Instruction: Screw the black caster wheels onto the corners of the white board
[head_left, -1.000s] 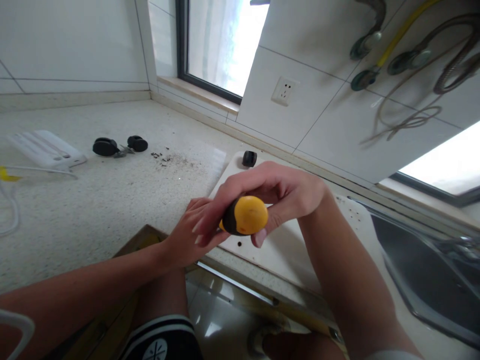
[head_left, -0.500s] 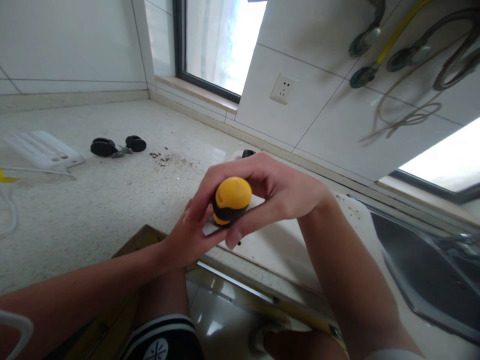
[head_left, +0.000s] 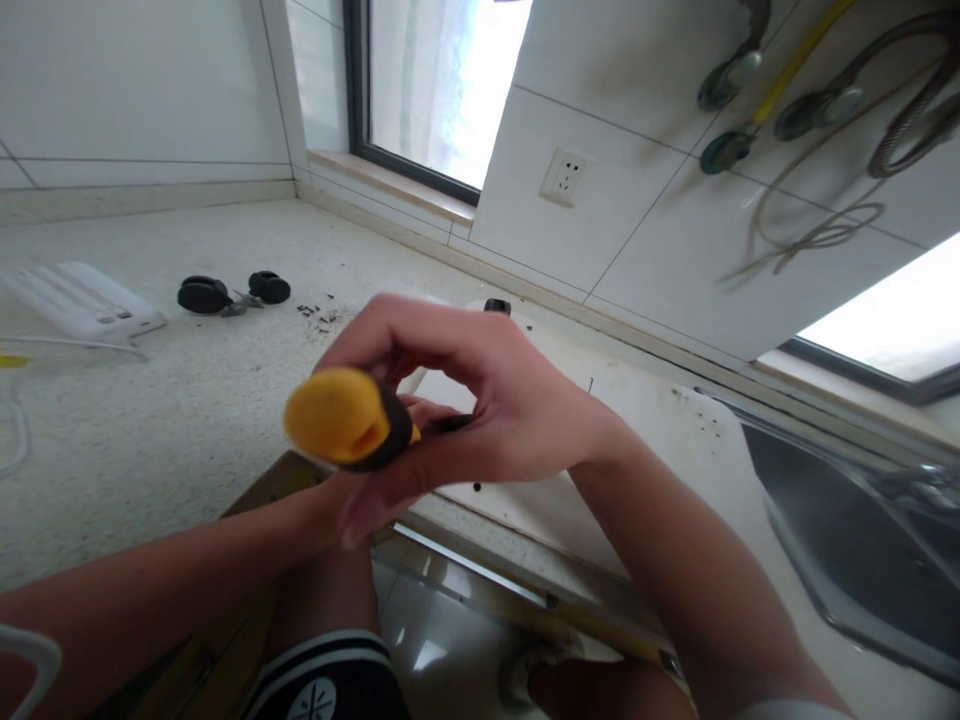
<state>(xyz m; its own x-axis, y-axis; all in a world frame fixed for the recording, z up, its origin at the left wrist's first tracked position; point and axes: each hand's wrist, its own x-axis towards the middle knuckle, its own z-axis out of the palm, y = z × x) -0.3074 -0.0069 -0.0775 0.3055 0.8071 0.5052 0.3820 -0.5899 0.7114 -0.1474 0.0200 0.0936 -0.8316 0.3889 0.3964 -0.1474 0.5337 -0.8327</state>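
My right hand [head_left: 480, 390] is wrapped around a screwdriver [head_left: 341, 415] with a fat yellow-and-black handle. The handle's yellow end points up toward me and leans left; its shaft is hidden. Behind and below the right hand is my left hand [head_left: 431, 412], with only a little of its fingers showing through the gap, so its grip is hidden. A dark piece shows beside those fingers, too covered to name. Beneath both hands lies a white panel [head_left: 637, 400] with small dark holes. At its far edge is a small black part [head_left: 496, 306].
Two black caster wheels [head_left: 204, 294] lie on the speckled countertop [head_left: 187, 400], near dark crumbs [head_left: 319, 318]. Farther left are a white power bank [head_left: 90, 303] and a white cable. A steel sink [head_left: 847, 530] is at the right, and a wall socket [head_left: 565, 177] behind.
The right hand has shifted left, and the screwdriver handle has tipped from nearly upright to leaning left. The left hand is now more covered by the right hand.
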